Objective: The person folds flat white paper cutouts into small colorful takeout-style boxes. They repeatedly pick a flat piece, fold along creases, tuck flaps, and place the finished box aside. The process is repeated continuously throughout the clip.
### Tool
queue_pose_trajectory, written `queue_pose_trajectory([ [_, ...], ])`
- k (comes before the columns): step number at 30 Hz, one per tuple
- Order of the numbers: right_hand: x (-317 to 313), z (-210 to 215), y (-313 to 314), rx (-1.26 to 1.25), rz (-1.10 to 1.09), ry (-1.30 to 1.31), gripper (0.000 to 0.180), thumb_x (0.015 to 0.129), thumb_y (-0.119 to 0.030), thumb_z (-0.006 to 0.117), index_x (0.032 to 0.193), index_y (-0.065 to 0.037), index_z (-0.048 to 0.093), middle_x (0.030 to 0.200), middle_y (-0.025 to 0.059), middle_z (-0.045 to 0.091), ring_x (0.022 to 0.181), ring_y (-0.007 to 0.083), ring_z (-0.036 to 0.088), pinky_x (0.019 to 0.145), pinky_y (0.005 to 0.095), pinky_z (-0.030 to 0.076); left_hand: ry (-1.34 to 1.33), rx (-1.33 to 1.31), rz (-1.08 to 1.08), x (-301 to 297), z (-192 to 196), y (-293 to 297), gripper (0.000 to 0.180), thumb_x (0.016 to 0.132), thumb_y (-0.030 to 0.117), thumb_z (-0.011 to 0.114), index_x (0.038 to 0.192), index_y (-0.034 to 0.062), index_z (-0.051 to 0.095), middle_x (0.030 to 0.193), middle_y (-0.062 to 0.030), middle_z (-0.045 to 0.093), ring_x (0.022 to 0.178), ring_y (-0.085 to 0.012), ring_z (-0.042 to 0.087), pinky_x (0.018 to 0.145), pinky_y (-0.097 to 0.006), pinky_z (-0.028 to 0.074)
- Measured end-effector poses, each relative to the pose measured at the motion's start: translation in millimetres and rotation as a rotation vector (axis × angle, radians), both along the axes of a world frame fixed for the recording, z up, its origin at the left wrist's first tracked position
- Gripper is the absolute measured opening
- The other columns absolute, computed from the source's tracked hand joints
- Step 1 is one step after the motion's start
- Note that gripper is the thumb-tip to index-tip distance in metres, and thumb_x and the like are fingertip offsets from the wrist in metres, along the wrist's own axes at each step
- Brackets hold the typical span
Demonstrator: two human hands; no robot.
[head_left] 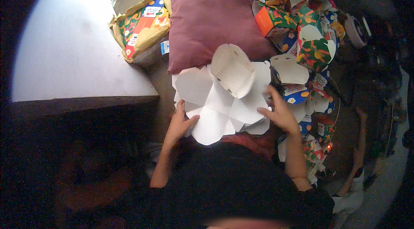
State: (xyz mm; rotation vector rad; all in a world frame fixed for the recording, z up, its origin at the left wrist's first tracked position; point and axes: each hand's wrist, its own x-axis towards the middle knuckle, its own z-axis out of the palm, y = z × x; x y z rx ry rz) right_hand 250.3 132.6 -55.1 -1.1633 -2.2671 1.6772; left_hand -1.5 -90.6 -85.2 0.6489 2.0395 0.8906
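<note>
A stack of flat white carton blanks (211, 119) with petal-like flaps lies in front of me, its plain side up. On its far part rests a folded box (233, 73), tilted, with its whitish inside showing. My left hand (177, 123) is at the stack's left edge, thumb stretched toward the near flap and fingers apart. At the right edge, my right hand (282, 114) has its thumb and fingers spread, touching or very close to the blanks. Neither hand visibly grips anything, though some fingertips are partly hidden by the cardboard edges.
A mauve cushion (211, 17) lies beyond the stack. To the right is a heap of colourful folded boxes (315, 50). A torn brown-paper package (144, 26) of printed blanks sits beside white furniture (77, 43) on the left. Another person's arm (359, 147) shows at far right.
</note>
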Motion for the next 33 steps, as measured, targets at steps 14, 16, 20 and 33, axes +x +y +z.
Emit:
queue_pose_trajectory([
  [14, -84, 58, 49, 1.089, 0.450, 0.196, 0.018, 0.056, -0.015, 0.073, 0.071, -0.014, 0.064, 0.134, 0.0112, 0.043, 0.125, 0.0346, 0.037, 0.102, 0.0501, 0.031, 0.670, 0.038, -0.034, -13, -4, 25, 0.061, 0.078, 0.023, 0.065, 0.127, -0.0048, 0.042, 0.121, -0.0239, 0.050, 0.105, -0.0378, 0.052, 0.090, -0.042, 0.042],
  [16, -93, 71, 73, 1.158, 0.419, 0.246, 0.018, 0.056, -0.015, 0.073, 0.072, -0.013, 0.064, 0.134, 0.0113, 0.043, 0.123, 0.0332, 0.040, 0.101, 0.0461, 0.034, 0.790, 0.069, -0.019, -6, -7, 25, 0.062, 0.080, 0.020, 0.063, 0.130, -0.0067, 0.038, 0.124, -0.0252, 0.048, 0.107, -0.0383, 0.051, 0.091, -0.042, 0.041],
  [20, -133, 100, 103, 1.430, 0.039, 0.263, 0.039, 0.067, -0.019, 0.072, 0.104, -0.022, 0.063, 0.132, 0.0132, 0.044, 0.119, 0.0327, 0.044, 0.097, 0.0459, 0.037, 0.799, 0.109, 0.024, 6, -10, 30, 0.065, 0.080, 0.016, 0.061, 0.133, -0.0083, 0.033, 0.132, -0.0268, 0.041, 0.114, -0.0389, 0.046, 0.097, -0.042, 0.036],
  [33, -45, -28, 47, 0.422, 0.245, 0.154, 0.037, 0.076, 0.002, 0.053, 0.110, -0.009, 0.062, 0.111, 0.0132, 0.060, 0.104, 0.0284, 0.056, 0.090, 0.0349, 0.043, 0.376, 0.359, 0.160, -1, -16, 34, 0.037, 0.083, 0.013, 0.063, 0.111, -0.0004, 0.043, 0.076, -0.0135, 0.061, 0.062, -0.0176, 0.059, 0.057, -0.030, 0.048],
])
